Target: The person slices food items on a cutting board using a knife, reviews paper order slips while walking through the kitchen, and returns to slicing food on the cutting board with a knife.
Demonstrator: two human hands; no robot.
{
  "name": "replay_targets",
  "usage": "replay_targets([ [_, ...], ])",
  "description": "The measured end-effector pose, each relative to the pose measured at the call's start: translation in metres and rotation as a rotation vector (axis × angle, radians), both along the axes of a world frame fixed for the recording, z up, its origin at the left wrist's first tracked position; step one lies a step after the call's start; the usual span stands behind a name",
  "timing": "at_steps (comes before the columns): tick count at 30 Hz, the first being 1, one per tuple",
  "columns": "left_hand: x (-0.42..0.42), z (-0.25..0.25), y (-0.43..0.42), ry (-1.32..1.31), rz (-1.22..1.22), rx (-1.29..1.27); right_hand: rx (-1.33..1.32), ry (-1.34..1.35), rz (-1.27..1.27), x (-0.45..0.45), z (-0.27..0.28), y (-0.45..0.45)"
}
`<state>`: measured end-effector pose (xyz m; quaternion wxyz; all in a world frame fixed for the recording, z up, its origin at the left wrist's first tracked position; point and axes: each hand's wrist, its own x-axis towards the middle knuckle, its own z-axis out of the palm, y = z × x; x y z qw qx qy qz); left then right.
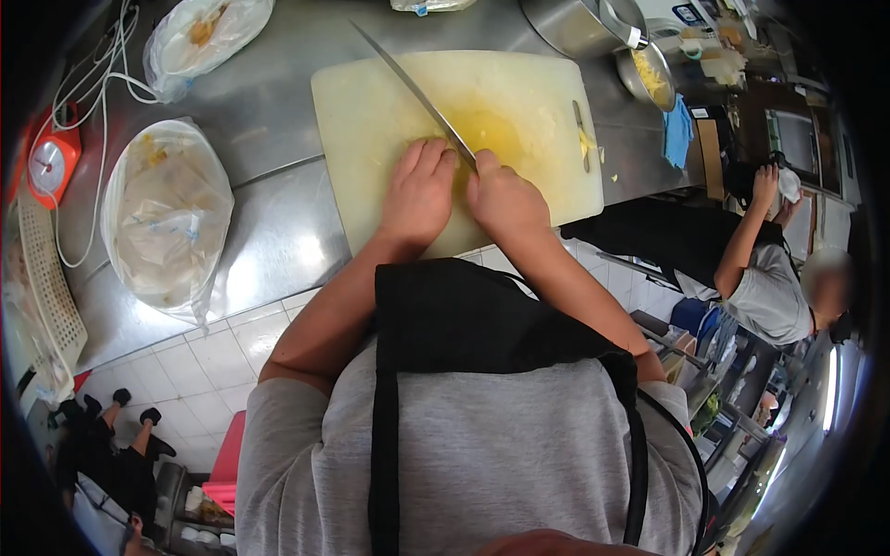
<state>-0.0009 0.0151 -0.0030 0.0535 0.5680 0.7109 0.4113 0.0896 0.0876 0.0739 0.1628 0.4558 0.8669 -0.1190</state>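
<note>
Steel knife [417,95], in right hand [508,196], beside left [419,199]

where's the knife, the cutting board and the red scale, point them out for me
knife [416,94]: head view, middle of the blade
cutting board [366,120]: head view, bare surface left of the blade
red scale [45,165]: head view, round dial

Pretty bright, cool-looking light overall. A white light strip [830,389] glows way out on the right, and the steel counter [269,218] throws a nasty glare near its front edge, just left of the cutting board [362,120]. Heavy fisheye too: stuff bends toward the sides and the corners go black. Middle's decently sharp, but the co-worker's head [823,283] is blurred out.
</note>
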Motion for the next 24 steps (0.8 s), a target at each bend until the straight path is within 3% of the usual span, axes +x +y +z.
replay_targets([
  [10, 0.001, 0.0, -0.004, 0.029, 0.023, -0.044, -0.077, -0.009, -0.004, -0.002, 0.021, 0.003],
  [15, 0.002, -0.002, -0.005, 0.032, 0.039, -0.038, -0.02, -0.003, 0.024, 0.002, 0.001, 0.0],
  [20, 0.001, 0.001, -0.003, 0.011, 0.027, -0.037, -0.083, -0.008, 0.002, -0.004, 0.024, 0.001],
  [24, 0.001, -0.001, -0.003, 0.018, 0.039, -0.03, -0.014, 0.016, 0.007, -0.002, 0.003, -0.001],
])
